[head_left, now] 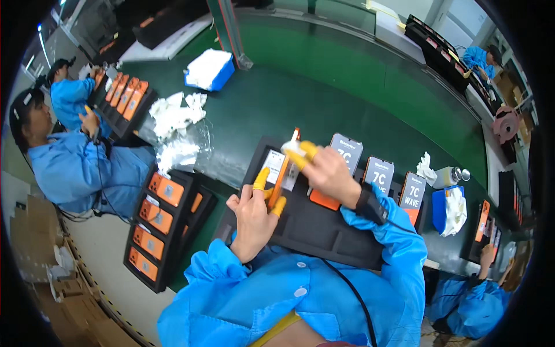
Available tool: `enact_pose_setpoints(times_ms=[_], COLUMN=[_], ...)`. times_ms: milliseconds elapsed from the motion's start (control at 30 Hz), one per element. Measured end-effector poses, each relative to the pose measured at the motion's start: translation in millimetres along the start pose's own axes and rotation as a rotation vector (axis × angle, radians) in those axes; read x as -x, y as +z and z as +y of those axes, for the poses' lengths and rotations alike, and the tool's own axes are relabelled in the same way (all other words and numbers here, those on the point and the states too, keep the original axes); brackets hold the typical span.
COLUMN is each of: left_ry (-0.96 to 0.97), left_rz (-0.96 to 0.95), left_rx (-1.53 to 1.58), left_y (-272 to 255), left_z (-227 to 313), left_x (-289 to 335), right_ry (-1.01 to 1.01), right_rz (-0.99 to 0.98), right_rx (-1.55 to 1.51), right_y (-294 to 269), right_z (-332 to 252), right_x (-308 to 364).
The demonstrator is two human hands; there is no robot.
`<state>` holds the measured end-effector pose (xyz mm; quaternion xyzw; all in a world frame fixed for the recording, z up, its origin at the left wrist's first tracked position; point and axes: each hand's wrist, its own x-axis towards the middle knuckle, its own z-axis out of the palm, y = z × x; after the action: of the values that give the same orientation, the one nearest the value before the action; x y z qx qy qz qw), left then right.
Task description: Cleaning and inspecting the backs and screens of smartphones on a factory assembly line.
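Note:
An orange phone stands tilted on edge above the black foam tray in front of me. My left hand, with yellow finger cots, grips its lower part, fingers closed around the edges. My right hand, also in yellow finger cots and with a black wrist strap, pinches a white wipe at the phone's upper part. Beneath and beside my right hand, a phone with a grey printed screen film sits in the tray. Two similar phones, a middle one and a right one, lie farther right.
Crumpled white wipes and clear plastic film lie left on the green bench. A blue bin stands behind; another blue bin and a bottle are right. Left, a tray holds orange phones. Co-workers in blue sit on both sides.

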<state>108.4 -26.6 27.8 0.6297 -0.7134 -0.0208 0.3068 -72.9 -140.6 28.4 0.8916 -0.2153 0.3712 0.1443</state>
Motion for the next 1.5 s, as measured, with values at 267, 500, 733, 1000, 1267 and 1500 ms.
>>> enact_pose_setpoints(times_ms=[267,500,733,1000,1267,1500], left_ry=[0.077,0.103,0.086,0.086,0.113,-0.047], left_rz=[-0.264,0.002,0.445,0.473,0.474,0.187], left_rx=[-0.028,0.114,0.173,0.303,0.269,1.038], left_y=[-10.6,-2.0,-25.3,-15.6,-13.1,-6.7], left_z=[7.5,-8.8,4.9,4.3,8.4,7.6], left_x=[-73.7,-60.0,-47.1,-39.4,-30.1,-24.6], right_ry=[0.19,0.317,0.225,0.221,0.026,0.231], right_rz=[-0.016,0.064,0.315,0.407,0.351,0.396], right_rx=[0.036,0.035,0.062,0.016,-0.073,-0.252], right_y=[3.0,-9.0,-62.6,-62.3,-71.7,-78.2], right_z=[7.1,-8.0,-22.9,-39.9,-55.5,-41.2], right_x=[-7.0,-16.0,-35.1,-32.5,-29.3,-31.0])
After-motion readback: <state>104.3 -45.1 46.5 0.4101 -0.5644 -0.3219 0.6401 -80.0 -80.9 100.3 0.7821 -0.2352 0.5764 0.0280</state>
